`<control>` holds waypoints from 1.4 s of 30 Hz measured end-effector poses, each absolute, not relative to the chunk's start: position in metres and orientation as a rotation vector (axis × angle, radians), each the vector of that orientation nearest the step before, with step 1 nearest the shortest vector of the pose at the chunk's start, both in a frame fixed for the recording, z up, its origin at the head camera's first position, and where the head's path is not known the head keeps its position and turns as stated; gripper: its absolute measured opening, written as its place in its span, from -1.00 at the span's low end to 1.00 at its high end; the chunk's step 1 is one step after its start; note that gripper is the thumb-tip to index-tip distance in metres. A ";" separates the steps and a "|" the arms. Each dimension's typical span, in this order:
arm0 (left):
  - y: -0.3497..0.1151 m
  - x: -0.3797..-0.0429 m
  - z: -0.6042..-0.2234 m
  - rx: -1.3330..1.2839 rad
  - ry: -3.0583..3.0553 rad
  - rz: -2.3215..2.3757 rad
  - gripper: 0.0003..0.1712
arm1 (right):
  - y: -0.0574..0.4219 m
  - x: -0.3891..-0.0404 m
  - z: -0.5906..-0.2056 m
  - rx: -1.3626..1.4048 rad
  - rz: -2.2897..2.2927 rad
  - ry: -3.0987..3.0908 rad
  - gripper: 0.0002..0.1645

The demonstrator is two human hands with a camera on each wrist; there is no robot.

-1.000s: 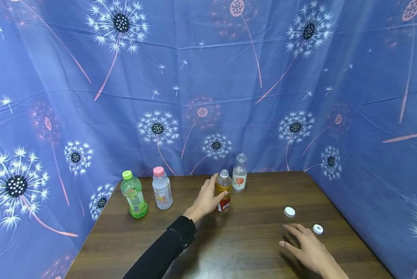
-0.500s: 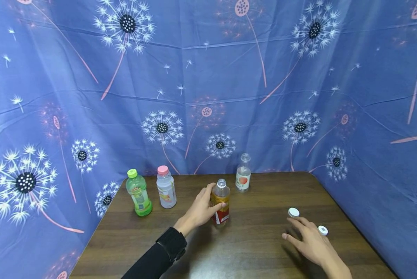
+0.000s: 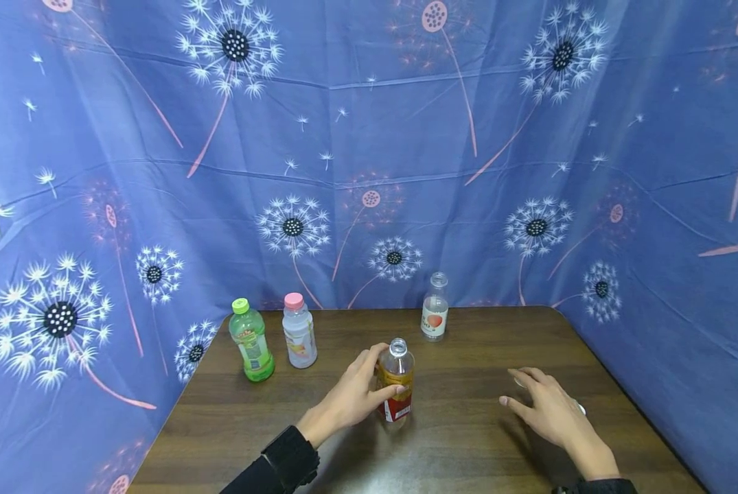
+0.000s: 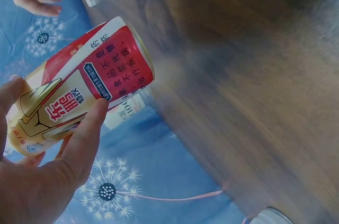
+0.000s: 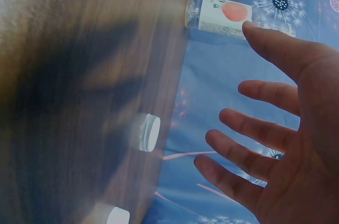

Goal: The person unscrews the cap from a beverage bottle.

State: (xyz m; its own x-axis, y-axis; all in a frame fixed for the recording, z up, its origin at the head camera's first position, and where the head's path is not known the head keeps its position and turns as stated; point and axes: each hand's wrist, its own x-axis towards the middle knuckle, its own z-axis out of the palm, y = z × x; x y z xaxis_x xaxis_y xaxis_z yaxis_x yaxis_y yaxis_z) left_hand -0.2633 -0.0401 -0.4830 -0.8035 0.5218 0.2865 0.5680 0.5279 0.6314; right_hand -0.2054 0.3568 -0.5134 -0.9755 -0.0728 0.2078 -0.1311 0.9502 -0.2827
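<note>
My left hand (image 3: 347, 398) grips a clear uncapped bottle (image 3: 399, 390) with a gold and red label, thumb on the near side and fingers round the far side. The bottle is upright, over the middle of the table; its label (image 4: 69, 97) fills much of the left wrist view. Over the right part of the table hovers my right hand (image 3: 550, 415), fingers spread and holding nothing. Beneath it, mostly hidden in the head view, are two white caps; the right wrist view shows one cap (image 5: 150, 133) and the other cap (image 5: 118, 216) on the tabletop.
Near the back edge stands an open clear bottle (image 3: 434, 321) with a peach-coloured fruit on its label. To the left are a green bottle (image 3: 252, 350) with a lime cap and a pale bottle (image 3: 299, 339) with a pink cap. A blue dandelion-print curtain (image 3: 369, 137) surrounds the wooden table (image 3: 467, 439).
My left hand has brought the gold-and-red-labelled bottle toward me, away from the clear bottle behind. My right hand has shifted slightly and now covers most of both caps in the head view.
</note>
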 end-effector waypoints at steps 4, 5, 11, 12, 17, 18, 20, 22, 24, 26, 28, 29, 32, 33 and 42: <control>-0.044 -0.250 -0.487 -0.964 -2.703 -1.166 -0.12 | 0.358 -0.211 -0.512 0.154 0.433 -2.915 -0.03; -0.045 -0.247 -0.489 -0.966 -2.698 -1.176 -0.12 | 0.359 -0.212 -0.511 0.156 0.434 -2.917 -0.01; -0.045 -0.230 -0.499 -1.008 -2.629 -1.318 -0.16 | 0.361 -0.221 -0.508 0.170 0.426 -2.925 -0.03; -0.044 -0.228 -0.501 -1.012 -2.622 -1.353 -0.16 | 0.361 -0.222 -0.507 0.163 0.428 -2.929 -0.02; -0.043 -0.218 -0.503 -1.032 -2.596 -1.462 -0.16 | 0.364 -0.230 -0.508 0.118 0.437 -2.959 0.02; -0.043 -0.215 -0.504 -1.037 -2.593 -1.476 -0.16 | 0.365 -0.233 -0.509 0.112 0.439 -2.965 0.03; -0.044 -0.211 -0.503 -1.049 -2.592 -1.474 -0.15 | 0.367 -0.238 -0.510 0.105 0.437 -2.980 0.05; -0.045 -0.207 -0.504 -1.056 -2.591 -1.461 -0.16 | 0.370 -0.243 -0.511 0.095 0.434 -2.999 0.05; -0.047 -0.204 -0.504 -1.061 -2.595 -1.432 -0.16 | 0.374 -0.249 -0.512 0.093 0.422 -3.021 0.04; -0.048 -0.201 -0.505 -1.057 -2.603 -1.407 -0.17 | 0.378 -0.252 -0.513 0.085 0.415 -3.039 0.02; -0.049 -0.199 -0.506 -1.047 -2.618 -1.397 -0.17 | 0.382 -0.254 -0.513 0.073 0.402 -3.054 0.01; -0.050 -0.198 -0.507 -1.037 -2.628 -1.400 -0.17 | 0.384 -0.255 -0.513 0.067 0.395 -3.060 0.02; -0.051 -0.195 -0.509 -1.011 -2.654 -1.399 -0.17 | 0.391 -0.255 -0.514 0.036 0.382 -3.080 0.04; -0.051 -0.194 -0.509 -1.002 -2.664 -1.409 -0.17 | 0.393 -0.255 -0.513 0.022 0.380 -3.087 0.04; -0.056 -0.192 -0.513 -0.966 -2.692 -1.457 -0.20 | 0.406 -0.255 -0.518 -0.104 0.384 -3.135 0.04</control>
